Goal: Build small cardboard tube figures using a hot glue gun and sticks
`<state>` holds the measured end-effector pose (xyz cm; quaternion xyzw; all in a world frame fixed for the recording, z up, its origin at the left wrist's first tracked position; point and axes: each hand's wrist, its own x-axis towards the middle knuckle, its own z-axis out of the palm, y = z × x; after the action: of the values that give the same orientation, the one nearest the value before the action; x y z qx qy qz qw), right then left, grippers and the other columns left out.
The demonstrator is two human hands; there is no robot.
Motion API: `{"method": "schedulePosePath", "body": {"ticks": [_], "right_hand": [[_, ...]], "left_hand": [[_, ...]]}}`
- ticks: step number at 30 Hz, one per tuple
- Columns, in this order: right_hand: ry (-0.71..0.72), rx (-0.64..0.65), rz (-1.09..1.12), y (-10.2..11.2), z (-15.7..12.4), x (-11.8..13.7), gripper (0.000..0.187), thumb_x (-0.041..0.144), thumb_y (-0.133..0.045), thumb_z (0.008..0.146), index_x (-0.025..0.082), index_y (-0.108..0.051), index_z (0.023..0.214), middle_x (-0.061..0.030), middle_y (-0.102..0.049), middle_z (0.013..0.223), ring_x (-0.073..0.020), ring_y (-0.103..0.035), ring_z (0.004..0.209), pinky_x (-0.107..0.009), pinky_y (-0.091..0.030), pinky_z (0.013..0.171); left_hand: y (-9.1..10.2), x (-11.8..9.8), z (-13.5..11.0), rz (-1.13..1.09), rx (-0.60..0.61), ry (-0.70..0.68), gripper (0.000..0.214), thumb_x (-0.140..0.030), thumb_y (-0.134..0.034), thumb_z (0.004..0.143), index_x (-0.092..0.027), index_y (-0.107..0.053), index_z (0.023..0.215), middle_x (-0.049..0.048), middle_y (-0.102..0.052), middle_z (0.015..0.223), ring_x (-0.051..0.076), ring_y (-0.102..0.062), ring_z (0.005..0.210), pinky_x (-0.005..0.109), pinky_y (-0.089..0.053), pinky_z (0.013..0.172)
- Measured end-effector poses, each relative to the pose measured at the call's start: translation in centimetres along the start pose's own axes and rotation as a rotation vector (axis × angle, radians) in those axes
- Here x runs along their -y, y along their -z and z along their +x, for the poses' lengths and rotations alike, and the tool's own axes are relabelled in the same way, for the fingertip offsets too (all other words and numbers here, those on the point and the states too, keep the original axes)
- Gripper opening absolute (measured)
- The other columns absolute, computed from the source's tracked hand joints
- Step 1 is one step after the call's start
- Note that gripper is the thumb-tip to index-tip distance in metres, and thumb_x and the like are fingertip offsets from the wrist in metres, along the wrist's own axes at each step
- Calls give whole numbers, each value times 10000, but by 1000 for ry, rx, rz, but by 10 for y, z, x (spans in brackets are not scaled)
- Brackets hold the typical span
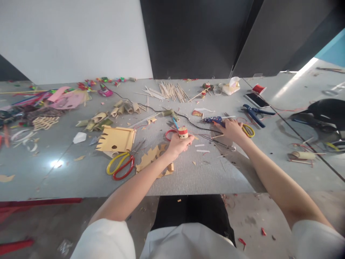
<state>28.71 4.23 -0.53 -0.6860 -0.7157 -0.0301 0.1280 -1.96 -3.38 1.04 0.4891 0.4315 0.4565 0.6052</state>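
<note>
My left hand [178, 143] is closed around a small bamboo cylinder with a red band [183, 132], held upright just above the grey table [188, 176]. My right hand [231, 130] rests farther right with its fingers on the handle of a blue glue gun [213, 120]. The gun lies on the table, and its black cord [161, 109] runs back to the left. Thin sticks [201, 145] lie between my two hands.
Yellow-and-red scissors [121, 164] and yellow card cutouts [116, 139] lie left of my left hand. Bamboo pieces [107, 117], a pile of skewers [172, 90], blue pliers [254, 113], a phone [257, 100] and red thread [259, 88] lie farther back. Coloured scraps crowd the far left.
</note>
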Motion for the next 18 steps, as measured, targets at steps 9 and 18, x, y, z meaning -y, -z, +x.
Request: {"method": "schedulePosePath", "body": {"ticks": [9,18], "right_hand": [[-83,-100,255,-14,6,5,435,403,-429,1029,98,-560,1311,-280,-731,1190,-436,-671,1155,-656,-410,1086],[18,-274,585,26,-19,27,516,628,-725,902,217,-663,1208,-39,-712,873,-219,-616,760,-333,-476,724]], "left_hand": [[2,-1,3,-63,-68,-32,228,-339,-828,802,-152,-706,758,-26,-585,625,41,-415,396,229,-282,394],[4,-4,5,-86,-195,-10,206,-298,-834,770,-161,-682,747,-37,-573,596,42,-397,390,225,-269,386]]}}
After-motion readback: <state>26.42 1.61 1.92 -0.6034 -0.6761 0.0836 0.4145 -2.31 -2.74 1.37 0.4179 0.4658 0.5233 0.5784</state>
